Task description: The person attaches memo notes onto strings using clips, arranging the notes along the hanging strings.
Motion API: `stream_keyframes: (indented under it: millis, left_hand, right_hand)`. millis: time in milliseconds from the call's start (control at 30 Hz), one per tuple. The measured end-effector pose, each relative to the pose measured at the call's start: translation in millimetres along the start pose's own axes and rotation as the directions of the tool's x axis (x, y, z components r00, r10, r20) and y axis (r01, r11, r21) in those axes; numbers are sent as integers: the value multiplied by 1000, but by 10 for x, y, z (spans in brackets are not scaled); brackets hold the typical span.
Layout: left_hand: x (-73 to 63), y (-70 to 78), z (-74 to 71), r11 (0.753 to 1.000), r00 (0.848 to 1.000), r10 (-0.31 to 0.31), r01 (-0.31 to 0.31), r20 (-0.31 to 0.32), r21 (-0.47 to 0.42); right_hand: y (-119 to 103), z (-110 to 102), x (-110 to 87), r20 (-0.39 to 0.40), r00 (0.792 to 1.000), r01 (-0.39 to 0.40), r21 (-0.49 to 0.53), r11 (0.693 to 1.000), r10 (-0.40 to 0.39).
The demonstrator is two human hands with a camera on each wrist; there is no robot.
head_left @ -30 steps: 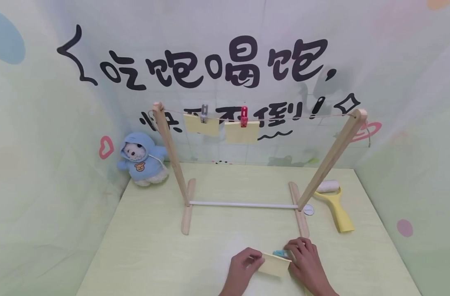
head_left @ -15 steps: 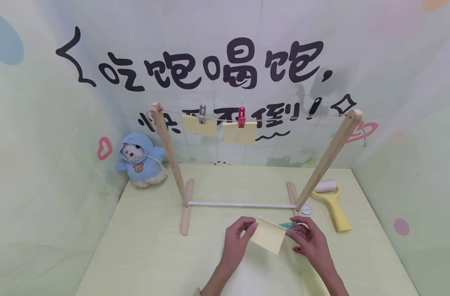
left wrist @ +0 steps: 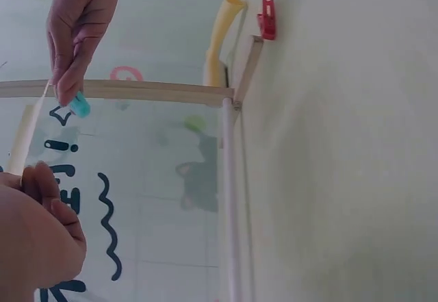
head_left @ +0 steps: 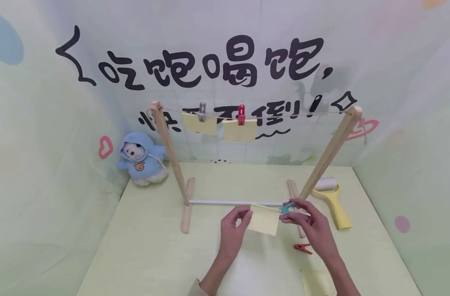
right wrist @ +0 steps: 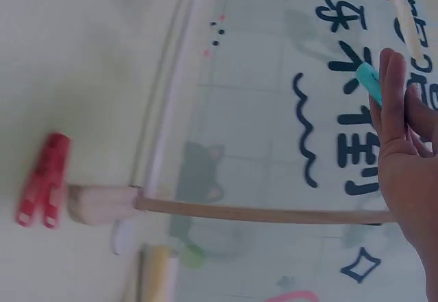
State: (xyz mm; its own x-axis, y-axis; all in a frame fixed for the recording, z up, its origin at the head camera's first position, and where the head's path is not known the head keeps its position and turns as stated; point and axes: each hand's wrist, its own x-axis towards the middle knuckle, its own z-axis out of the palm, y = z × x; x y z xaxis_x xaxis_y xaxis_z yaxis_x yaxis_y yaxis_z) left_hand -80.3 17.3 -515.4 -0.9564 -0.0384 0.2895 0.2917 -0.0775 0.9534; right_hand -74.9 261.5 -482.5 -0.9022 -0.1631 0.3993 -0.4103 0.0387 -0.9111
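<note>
My left hand (head_left: 233,232) pinches a yellow sticky note (head_left: 263,220) by its left edge, above the table in front of the rack. A turquoise clothespin (head_left: 285,209) is held in my right hand (head_left: 314,226), close to the note's upper right corner; the right wrist view shows the clothespin (right wrist: 369,81) between the fingers. Whether the clothespin touches the note I cannot tell. On the string above, a grey clothespin (head_left: 202,112) and a red clothespin (head_left: 241,114) each clip a yellow note, the left note (head_left: 199,124) and the right note (head_left: 240,131).
The wooden rack's posts (head_left: 169,152) stand ahead, joined low by a white rod (head_left: 228,202). Another red clothespin (head_left: 302,248) lies on the table, with a yellow note (head_left: 314,281) nearer. A yellow-handled lint roller (head_left: 334,207) lies right; a blue-hooded plush toy (head_left: 141,160) sits left.
Both hands have risen away from the table toward the rack, carrying the sticky note and turquoise clothespin. The red clothespin and the note on the table have come into view.
</note>
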Motion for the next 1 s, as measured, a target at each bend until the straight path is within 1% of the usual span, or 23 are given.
stream_keyframes:
  millis: [33, 67, 100, 133, 200, 267, 300, 367, 467, 533, 600, 667, 767, 867, 1000]
  left_hand:
    - [55, 54, 14, 1000, 1000, 14, -14, -9, 13]
    - [116, 115, 31, 999, 999, 28, -27, -22, 22]
    - [183, 187, 51, 999, 998, 38, -37, -41, 35]
    - [253, 269, 74, 998, 997, 44, -41, -60, 47]
    - [412, 441, 120, 998, 994, 49, -44, -102, 50]
    - [586, 617, 172, 998, 988, 55, -52, -145, 24]
    - [674, 708, 199, 999, 986, 53, -52, -161, 11]
    - [844, 861, 251, 998, 984, 52, -58, -169, -34]
    - [1058, 1038, 335, 990, 987, 55, -74, -151, -121]
    - [1171, 1124, 388, 981, 990, 47, -72, -136, -182]
    - [1257, 1189, 436, 969, 990, 40, -71, -133, -238]
    - [1319, 1243, 480, 959, 990, 20, -59, -141, -278]
    - [1370, 1296, 534, 947, 988, -7, -42, -153, -318]
    - [1391, 1328, 579, 940, 987, -17, -39, -160, -339]
    - [1403, 1350, 613, 935, 984, -15, -49, -178, -350]
  right_hand:
    - [-104, -33, 73, 2, 1000, 12, -37, 999, -12]
    - [-216, -64, 157, 1, 999, 44, -63, 997, -44]
    - [-340, -93, 250, -5, 996, 83, -130, 988, -85]
    - [-479, -119, 350, -13, 992, 119, -204, 972, -124]
    - [-774, -162, 566, -24, 977, 190, -336, 922, -210]
    - [-1074, -191, 795, -13, 959, 249, -447, 859, -284]
    - [-1220, -206, 908, 3, 951, 269, -498, 825, -308]
    - [-1466, -227, 1136, 56, 932, 335, -508, 794, -357]
    - [-1742, -223, 1439, 115, 910, 400, -492, 773, -397]
    - [-1858, -206, 1617, 127, 903, 417, -495, 762, -411]
    - [-1952, -181, 1766, 123, 912, 395, -516, 760, -390]
    - [-2010, -161, 1902, 118, 921, 372, -545, 751, -371]
    - [-2053, -150, 2075, 120, 932, 346, -569, 746, -341]
    - [-2057, -165, 2188, 122, 941, 326, -583, 744, -316]
    - [-2036, -192, 2253, 142, 948, 311, -597, 739, -284]
